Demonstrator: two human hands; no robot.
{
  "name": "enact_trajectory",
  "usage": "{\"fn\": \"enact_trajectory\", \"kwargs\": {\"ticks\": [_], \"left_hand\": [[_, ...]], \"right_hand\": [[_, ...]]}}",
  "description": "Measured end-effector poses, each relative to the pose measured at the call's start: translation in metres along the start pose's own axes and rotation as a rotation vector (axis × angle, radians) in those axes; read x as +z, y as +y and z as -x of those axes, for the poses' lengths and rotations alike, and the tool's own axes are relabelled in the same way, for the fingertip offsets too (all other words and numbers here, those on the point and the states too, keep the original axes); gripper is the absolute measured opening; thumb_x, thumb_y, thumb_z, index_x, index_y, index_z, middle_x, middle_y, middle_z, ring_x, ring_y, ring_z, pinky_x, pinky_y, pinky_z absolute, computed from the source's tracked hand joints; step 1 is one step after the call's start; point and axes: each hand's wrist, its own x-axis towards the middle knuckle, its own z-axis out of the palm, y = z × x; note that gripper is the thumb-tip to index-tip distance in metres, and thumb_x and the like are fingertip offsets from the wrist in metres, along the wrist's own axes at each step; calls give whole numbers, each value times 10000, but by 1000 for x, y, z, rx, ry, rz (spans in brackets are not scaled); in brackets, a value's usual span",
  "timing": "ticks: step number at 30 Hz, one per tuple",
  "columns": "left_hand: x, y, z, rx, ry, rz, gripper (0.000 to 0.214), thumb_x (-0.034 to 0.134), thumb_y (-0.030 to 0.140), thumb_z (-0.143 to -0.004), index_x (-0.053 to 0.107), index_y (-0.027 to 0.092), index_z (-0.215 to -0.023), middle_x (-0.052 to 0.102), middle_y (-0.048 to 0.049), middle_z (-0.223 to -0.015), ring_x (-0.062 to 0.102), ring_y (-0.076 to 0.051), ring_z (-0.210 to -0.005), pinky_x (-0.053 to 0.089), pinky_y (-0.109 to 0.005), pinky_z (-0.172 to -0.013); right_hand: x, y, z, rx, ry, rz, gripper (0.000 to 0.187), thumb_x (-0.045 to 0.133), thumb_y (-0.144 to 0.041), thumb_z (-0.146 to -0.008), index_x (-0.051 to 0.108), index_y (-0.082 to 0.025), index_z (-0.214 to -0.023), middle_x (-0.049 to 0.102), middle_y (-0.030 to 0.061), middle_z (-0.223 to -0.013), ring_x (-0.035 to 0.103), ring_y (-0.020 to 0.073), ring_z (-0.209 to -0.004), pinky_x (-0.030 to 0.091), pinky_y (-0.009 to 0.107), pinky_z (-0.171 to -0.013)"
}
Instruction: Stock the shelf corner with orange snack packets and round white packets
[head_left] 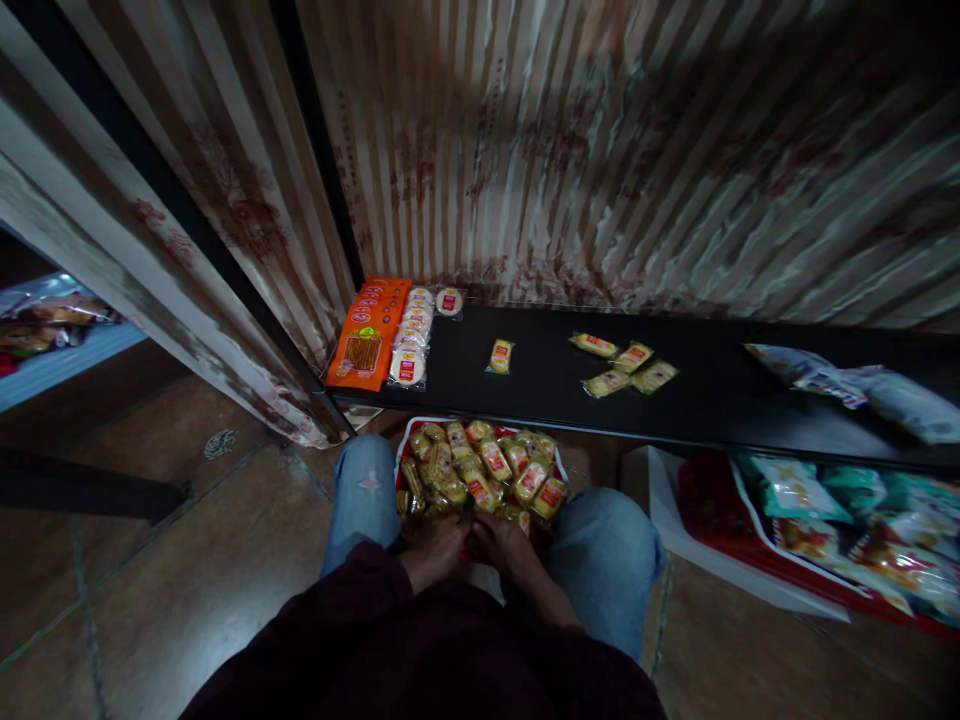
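An open bag (pixel 409 432) full of small yellow snack packets (pixel 491 462) rests between my knees on the floor. My left hand (pixel 436 549) and my right hand (pixel 506 545) are together at the bag's near edge, fingers curled down into the packets. What the fingers grip is hidden in the dark. On the low black shelf (pixel 712 400) ahead lie one single yellow packet (pixel 500 356) and several more (pixel 624 366) scattered in the middle.
Orange packs (pixel 369 335) and round white packs (pixel 412 340) are stacked at the shelf's left end. Pale bags (pixel 855 385) lie at its right end. A white box (pixel 750 575) of mixed snack bags sits on the floor at the right. A corrugated wall (pixel 600 150) stands behind.
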Motion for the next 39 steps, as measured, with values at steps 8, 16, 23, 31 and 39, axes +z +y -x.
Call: {"fn": "enact_trajectory", "kwargs": {"ticks": [8, 16, 23, 31, 39], "left_hand": [[-29, 7, 2, -28, 62, -88, 242, 473, 109, -817, 629, 184, -987, 643, -92, -1100, 579, -222, -1063, 436, -327, -939], [-54, 3, -3, -57, 170, -22, 295, 439, 85, -817, 650, 202, -987, 687, -48, -1024, 608, -180, -988, 447, -277, -905], [-61, 1, -6, -91, 255, 55, 317, 410, 111, -840, 668, 219, -988, 710, -14, -987, 633, -156, -939, 458, -253, -880], [-80, 16, 2, -42, 344, 152, 283, 424, 125, -858, 680, 192, -959, 712, -28, -963, 641, -160, -901, 462, -249, -843], [-76, 28, 17, 153, 527, 89, 273, 389, 116, -886, 642, 198, -948, 666, -28, -941, 604, -159, -911, 473, -276, -861]], "right_hand": [[-8, -7, 1, -61, -34, -167, 291, 462, -378, -867, 680, -221, -978, 726, 70, -937, 665, 231, -885, 497, 351, -811], [0, -1, -4, 6, 40, -364, 410, 553, -269, -751, 631, -186, -1145, 703, 89, -1079, 645, 246, -1009, 485, 398, -917], [-8, -3, -5, 39, 79, -445, 417, 558, -352, -739, 634, -183, -1113, 704, 79, -1071, 644, 248, -994, 478, 418, -933], [-14, -12, -2, 112, 185, -654, 454, 610, -526, -722, 659, -190, -1023, 721, 68, -968, 660, 251, -908, 524, 398, -842], [-16, -19, -1, 347, 128, -1150, 437, 737, -548, -663, 657, -244, -967, 728, 51, -891, 697, 218, -674, 561, 346, -609]]}}
